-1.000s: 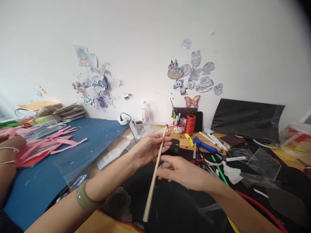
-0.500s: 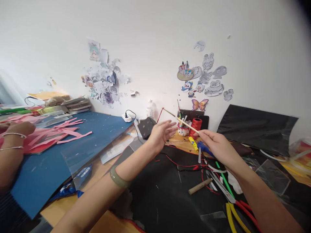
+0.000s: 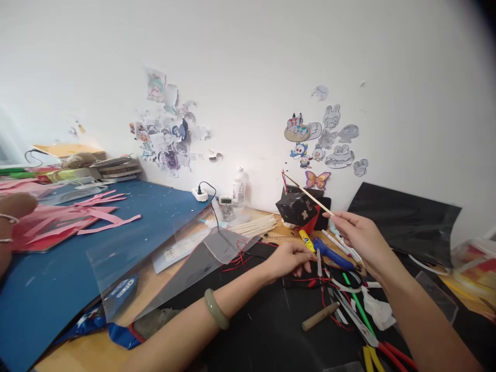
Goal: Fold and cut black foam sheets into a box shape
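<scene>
My right hand (image 3: 354, 230) grips the lower end of a thin wooden stick (image 3: 308, 192). A red cord (image 3: 284, 182) at the stick's far tip holds up a black cube-shaped lantern (image 3: 296, 208) with small cut-out patterns. Something red shows beside the lantern's right side. Low over the black sheet (image 3: 263, 315), my left hand (image 3: 290, 258) hangs palm down, fingers loosely bent and apart, with nothing visible in it. Close to its fingertips lie a yellow glue stick (image 3: 307, 241), a blue-handled tool (image 3: 332, 254) and tangled red cord (image 3: 306, 280).
Scissors (image 3: 358, 320), a brown tube-shaped piece (image 3: 320, 316) and a white crumpled piece (image 3: 377, 309) lie at right. Wooden sticks (image 3: 253, 226) and a white bottle (image 3: 239, 187) are by the wall. At left, another person's hand (image 3: 17, 209) is near pink paper strips (image 3: 108, 217).
My left hand has dropped from beside the stick to low over the black sheet. The lantern has swung right, in front of the pen cup. The stick's tip has moved right too.
</scene>
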Tool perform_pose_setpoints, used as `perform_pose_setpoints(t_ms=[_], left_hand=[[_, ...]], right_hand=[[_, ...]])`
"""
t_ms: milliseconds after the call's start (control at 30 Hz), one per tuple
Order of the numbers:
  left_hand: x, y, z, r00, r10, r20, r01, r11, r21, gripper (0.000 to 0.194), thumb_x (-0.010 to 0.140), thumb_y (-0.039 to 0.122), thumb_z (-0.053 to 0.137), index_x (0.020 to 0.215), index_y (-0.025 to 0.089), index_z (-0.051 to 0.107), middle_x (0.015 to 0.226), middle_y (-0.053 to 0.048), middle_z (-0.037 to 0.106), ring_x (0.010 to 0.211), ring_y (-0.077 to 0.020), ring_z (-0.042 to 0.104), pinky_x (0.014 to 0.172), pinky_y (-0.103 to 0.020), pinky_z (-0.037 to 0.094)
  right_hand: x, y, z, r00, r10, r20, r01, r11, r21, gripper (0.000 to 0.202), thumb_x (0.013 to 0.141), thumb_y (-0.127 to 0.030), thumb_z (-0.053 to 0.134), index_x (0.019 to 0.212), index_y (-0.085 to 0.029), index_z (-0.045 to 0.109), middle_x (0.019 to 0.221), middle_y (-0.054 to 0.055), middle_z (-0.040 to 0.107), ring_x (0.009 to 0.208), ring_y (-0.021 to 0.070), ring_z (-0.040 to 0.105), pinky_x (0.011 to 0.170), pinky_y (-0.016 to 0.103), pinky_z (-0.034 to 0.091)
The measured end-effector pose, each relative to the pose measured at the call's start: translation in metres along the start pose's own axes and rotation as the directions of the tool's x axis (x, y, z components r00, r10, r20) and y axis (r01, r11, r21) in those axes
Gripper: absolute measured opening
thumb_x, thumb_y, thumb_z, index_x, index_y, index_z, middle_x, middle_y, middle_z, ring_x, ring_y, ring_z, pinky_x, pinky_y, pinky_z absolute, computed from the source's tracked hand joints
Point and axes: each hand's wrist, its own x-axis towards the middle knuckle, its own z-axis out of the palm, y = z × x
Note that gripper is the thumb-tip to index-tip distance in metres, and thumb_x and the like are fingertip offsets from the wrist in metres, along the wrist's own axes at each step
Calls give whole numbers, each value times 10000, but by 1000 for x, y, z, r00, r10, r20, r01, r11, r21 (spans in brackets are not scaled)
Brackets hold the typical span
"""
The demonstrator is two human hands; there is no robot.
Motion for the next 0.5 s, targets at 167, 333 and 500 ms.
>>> perform_pose_setpoints(t_ms=[167,333,500], left_hand=[[12,-25,-21,982,-75,-175,82,996,33,271,876,315,510,1079,139,538,1046,-69,582,865,-178,594,733,-368,507],[11,-40,-21,967,-139,-212,150,988,37,276,873,307,516,1093,142,536,1075,-74,575,898,-188,589,759,-385,501],[11,-50,-26,957,-185,-224,195,980,24,283,871,306,519,1103,144,532,1087,-76,571,905,-191,587,761,-387,500]], right_hand=[[32,-14,9,998,4,63,0,998,-63,358,735,-418,503,876,-146,688,464,-22,494,460,135,498,466,252,370],[70,-25,28,998,-28,61,40,978,-205,240,804,-328,514,856,-152,668,679,11,631,713,178,602,653,294,439],[97,-42,38,997,-32,70,55,932,-358,255,863,-351,509,995,-146,584,1005,47,609,861,167,590,758,371,479]])
